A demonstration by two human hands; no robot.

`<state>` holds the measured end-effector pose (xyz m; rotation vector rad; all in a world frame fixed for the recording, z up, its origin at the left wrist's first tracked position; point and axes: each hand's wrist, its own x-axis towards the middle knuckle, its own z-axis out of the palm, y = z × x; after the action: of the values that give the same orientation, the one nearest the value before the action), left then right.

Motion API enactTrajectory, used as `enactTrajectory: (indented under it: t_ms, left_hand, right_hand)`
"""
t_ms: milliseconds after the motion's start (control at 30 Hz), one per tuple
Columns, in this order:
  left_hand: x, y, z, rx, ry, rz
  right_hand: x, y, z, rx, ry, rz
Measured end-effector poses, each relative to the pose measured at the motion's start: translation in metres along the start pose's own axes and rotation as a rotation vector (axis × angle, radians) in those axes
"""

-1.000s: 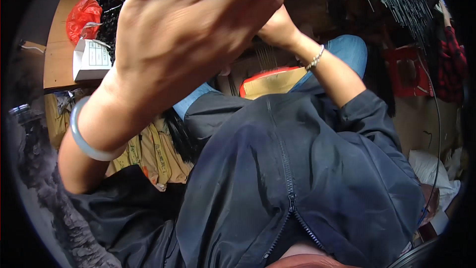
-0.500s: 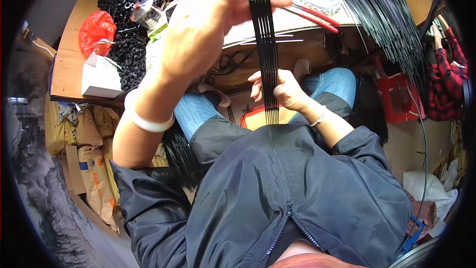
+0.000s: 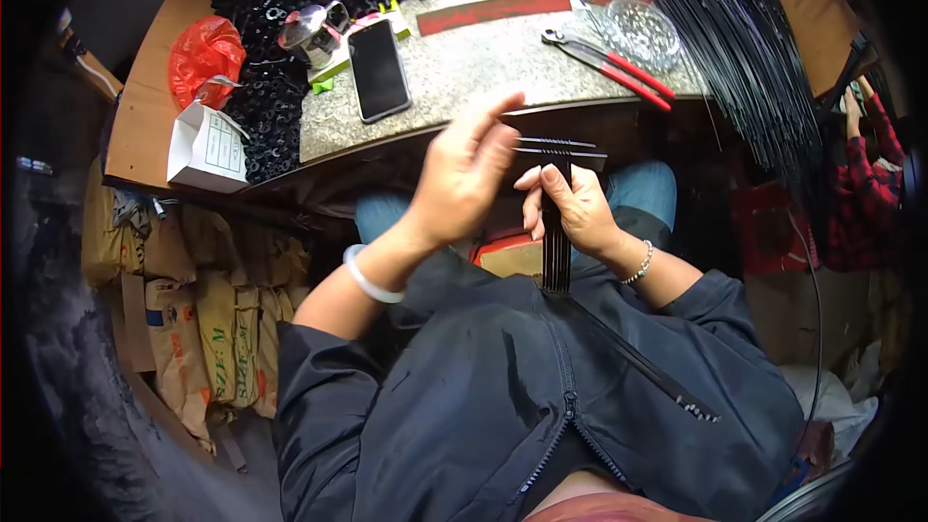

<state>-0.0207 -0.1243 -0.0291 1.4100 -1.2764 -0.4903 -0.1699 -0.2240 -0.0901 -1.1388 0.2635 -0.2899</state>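
My right hand [image 3: 582, 213] grips a flat bundle of narrow black strips [image 3: 556, 256] between thumb and fingers. The strips stand in front of my jacket, and a tail of black strips with pale ends [image 3: 667, 387] lies across the jacket's front. Two thin pale rods [image 3: 570, 147] cross the strips near their upper end. My left hand [image 3: 462, 174], wearing a white bangle, is raised beside the rods' left ends with its fingers stretched out and slightly blurred. No object shows in it.
The workbench bears a phone [image 3: 379, 71], red-handled pliers [image 3: 619, 70], a glass dish [image 3: 641, 34], a red strip [image 3: 495, 13] and a metal pot [image 3: 307, 36]. Long black rods [image 3: 744, 58] overhang its right edge. A co-worker's checked sleeve [image 3: 875, 184] shows at far right.
My left hand has come down from above the bench toward the rods, uncovering the phone. The strips in my right hand have dropped lower, and a tail of strips now shows over my jacket.
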Motion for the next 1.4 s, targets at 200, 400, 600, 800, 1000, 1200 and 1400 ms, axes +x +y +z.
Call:
enactTrajectory:
  t_ms: [200, 400, 600, 800, 1000, 1200, 1400]
  left_hand:
    - [0.017, -0.01, 0.026, -0.169, 0.054, -0.141]
    - [0.016, -0.009, 0.016, 0.199, 0.072, 0.218]
    - [0.073, -0.037, -0.033, 0.17, 0.305, 0.116]
    - [0.198, -0.126, -0.12, 0.993, 0.509, 0.083]
    - [0.248, -0.159, -0.123, 1.392, 0.42, -0.203]
    - [0.26, -0.179, -0.133, 1.325, 0.504, -0.065]
    - [0.275, -0.14, -0.079, 0.909, 0.353, -0.039]
  right_hand:
    - [0.029, -0.002, -0.007, -0.093, 0.003, -0.127]
    - [0.016, 0.004, -0.001, -0.145, -0.013, -0.163]
    - [0.012, 0.008, -0.013, -0.023, -0.021, -0.044]
    - [0.005, 0.011, -0.012, -0.012, -0.07, 0.108]
    - [0.002, 0.009, -0.019, -0.071, -0.001, 0.066]
    - [0.011, 0.008, -0.023, -0.048, -0.018, 0.102]
    - [0.014, 0.008, -0.023, -0.047, -0.022, 0.12]
